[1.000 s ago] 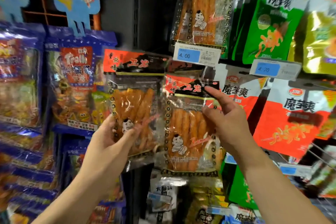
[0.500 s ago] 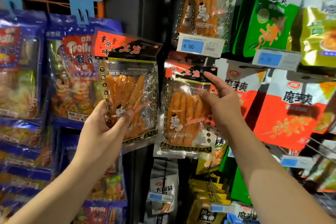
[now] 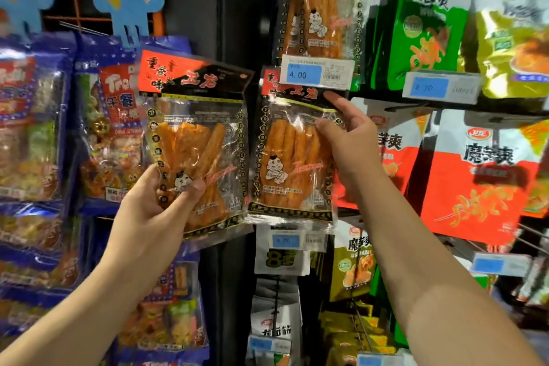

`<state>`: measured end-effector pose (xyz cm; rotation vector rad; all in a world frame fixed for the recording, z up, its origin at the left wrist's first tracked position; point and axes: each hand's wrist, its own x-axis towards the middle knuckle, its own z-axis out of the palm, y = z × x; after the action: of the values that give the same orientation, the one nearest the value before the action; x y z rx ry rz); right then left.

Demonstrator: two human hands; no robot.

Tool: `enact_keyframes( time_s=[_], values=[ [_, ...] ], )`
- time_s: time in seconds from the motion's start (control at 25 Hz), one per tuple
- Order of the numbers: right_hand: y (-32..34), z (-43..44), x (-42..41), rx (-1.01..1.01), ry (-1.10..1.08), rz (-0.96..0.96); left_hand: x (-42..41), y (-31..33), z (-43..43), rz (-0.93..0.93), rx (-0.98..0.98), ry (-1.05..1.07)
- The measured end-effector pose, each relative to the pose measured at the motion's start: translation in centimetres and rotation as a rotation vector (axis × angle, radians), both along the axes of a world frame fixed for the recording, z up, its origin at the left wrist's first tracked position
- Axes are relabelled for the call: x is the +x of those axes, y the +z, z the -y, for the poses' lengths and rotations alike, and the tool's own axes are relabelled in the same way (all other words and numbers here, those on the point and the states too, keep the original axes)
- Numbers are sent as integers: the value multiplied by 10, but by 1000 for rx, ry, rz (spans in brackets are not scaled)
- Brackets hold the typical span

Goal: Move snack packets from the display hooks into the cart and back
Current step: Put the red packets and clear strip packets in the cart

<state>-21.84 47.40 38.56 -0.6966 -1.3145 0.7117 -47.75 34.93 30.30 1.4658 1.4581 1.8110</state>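
At the hook wall: the person faces rows of hung snacks; no cart shows in this view.
Left hand: thumb across the front and fingers behind the lower part of the left packet, a clear bag of orange sticks, gripped firmly.
Left packet: tilted, free of any hook, in front of the blue bags.
Right hand: pinches the upper right edge of the right packet, forefinger raised along its red-and-black header.
Right packet: upright, its header just under the 4.00 price tag; whether its hole is on a hook cannot be told.
Hung packet: one of the same kind hangs above that tag.
Progress: this looks like the return leg, with both packets up at the rack and neither plainly hung.
Left to do: likely hook the right packet first, then the left; what remains in the cart cannot be judged.
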Motion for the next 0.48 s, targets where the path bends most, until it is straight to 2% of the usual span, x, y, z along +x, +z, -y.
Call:
enact_keyframes(
  time_s=[0.12,0.48],
  values=[
    [0,-4,4,-56,-33,33,-1,3,1,-25,23,-32],
    [0,-29,8,-29,-139,204,5,10,13,-24,104,-103]
  ],
)
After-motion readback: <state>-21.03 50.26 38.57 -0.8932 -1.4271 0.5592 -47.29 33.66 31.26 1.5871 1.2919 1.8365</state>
